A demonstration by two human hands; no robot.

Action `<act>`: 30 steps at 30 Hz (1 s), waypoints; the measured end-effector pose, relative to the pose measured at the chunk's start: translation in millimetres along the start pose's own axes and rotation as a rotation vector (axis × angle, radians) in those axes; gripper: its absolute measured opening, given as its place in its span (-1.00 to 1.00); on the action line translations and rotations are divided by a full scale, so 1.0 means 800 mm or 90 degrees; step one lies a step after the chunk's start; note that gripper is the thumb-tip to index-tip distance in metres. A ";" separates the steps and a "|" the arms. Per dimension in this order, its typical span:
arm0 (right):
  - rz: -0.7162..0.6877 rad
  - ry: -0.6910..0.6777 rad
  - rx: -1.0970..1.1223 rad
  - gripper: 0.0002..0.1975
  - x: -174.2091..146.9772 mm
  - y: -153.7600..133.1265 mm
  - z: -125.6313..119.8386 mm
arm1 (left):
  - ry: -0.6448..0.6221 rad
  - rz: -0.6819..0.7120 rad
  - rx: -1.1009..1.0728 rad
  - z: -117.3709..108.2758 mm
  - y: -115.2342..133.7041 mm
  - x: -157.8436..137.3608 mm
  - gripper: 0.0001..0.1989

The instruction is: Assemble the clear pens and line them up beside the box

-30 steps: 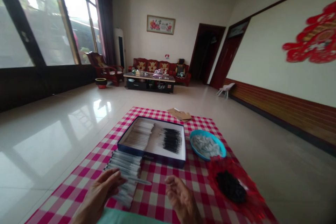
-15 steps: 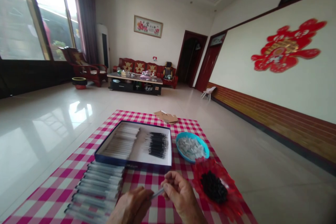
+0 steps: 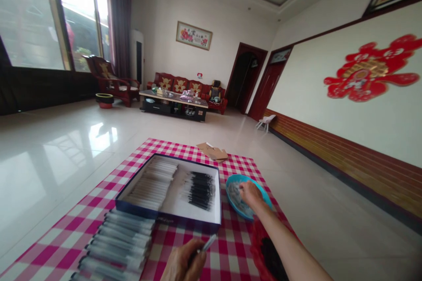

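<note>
My left hand (image 3: 186, 260) is closed around a pen (image 3: 209, 242), whose clear tip end sticks out past the fingers toward the upper right. My right hand (image 3: 249, 193) reaches into a blue bowl (image 3: 233, 178) of small whitish translucent pieces (image 3: 234, 194). Its fingertips are pinched down among them, and what they grip is hidden. Left of my left hand lies a row of pens (image 3: 115, 241) with clear barrels and dark ends. Under my right forearm, a red scalloped dish (image 3: 259, 252) of small black parts (image 3: 272, 257) is partly covered.
A shallow box (image 3: 220, 210) holds whitish tubes (image 3: 153, 182) on its left and black-ended refills (image 3: 200, 189) on its right. Brown cardboard (image 3: 212, 151) lies at the far edge of the checked tablecloth (image 3: 171, 246). Beyond stand a low table (image 3: 173, 103) and a sofa.
My right hand has left the pen and moved forward and right into the blue bowl. My left hand keeps the pen, now slightly lower and to the right. The view has shifted a little.
</note>
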State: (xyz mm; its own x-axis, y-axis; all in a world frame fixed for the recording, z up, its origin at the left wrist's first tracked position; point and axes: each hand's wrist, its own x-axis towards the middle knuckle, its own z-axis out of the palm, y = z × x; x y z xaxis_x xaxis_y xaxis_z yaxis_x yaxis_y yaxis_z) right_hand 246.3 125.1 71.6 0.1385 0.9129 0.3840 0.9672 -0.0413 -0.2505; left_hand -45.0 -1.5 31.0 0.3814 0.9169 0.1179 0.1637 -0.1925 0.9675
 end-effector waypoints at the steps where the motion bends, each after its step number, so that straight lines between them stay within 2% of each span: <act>1: 0.008 -0.005 -0.014 -0.89 0.001 0.002 0.007 | 0.013 -0.006 0.002 0.000 -0.003 -0.001 -0.62; 5: 0.023 -0.028 -0.031 -0.83 0.002 0.001 0.015 | 0.033 -0.011 0.007 -0.004 -0.007 -0.005 -0.61; 9: -0.016 -0.040 0.010 -0.84 -0.008 -0.007 -0.005 | -0.024 0.014 0.005 -0.009 0.006 -0.002 -0.60; 12: -0.064 -0.057 0.067 -0.86 -0.037 -0.025 -0.031 | -0.025 0.030 0.003 -0.009 0.021 0.004 -0.65; 15: -0.075 -0.063 0.169 -0.80 -0.083 -0.055 -0.057 | -0.007 0.049 -0.011 -0.007 0.038 0.015 -0.68; 18: 0.019 -0.080 0.510 -0.76 -0.127 -0.089 -0.074 | 0.007 0.109 -0.020 -0.004 0.052 0.028 -0.69; 21: 0.115 -0.072 0.745 -0.63 -0.153 -0.115 -0.075 | 0.018 0.137 -0.046 -0.003 0.059 0.038 -0.69; 23: 0.171 -0.060 0.852 -0.56 -0.159 -0.126 -0.069 | 0.020 0.145 -0.050 -0.003 0.060 0.040 -0.67; 27: 0.293 -0.006 0.995 -0.55 -0.158 -0.136 -0.052 | 0.012 0.165 -0.023 -0.004 0.056 0.037 -0.68; 30: 0.314 0.008 1.025 -0.55 -0.158 -0.139 -0.043 | 0.003 0.165 -0.011 -0.004 0.052 0.034 -0.70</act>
State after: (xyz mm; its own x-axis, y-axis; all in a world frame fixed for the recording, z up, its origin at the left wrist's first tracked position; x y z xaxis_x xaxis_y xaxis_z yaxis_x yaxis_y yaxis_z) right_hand 128.5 0.3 81.2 0.3496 0.9369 0.0023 -0.3516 0.1335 -0.9266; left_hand -30.3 16.8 75.2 0.4046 0.8392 0.3632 0.0460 -0.4154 0.9085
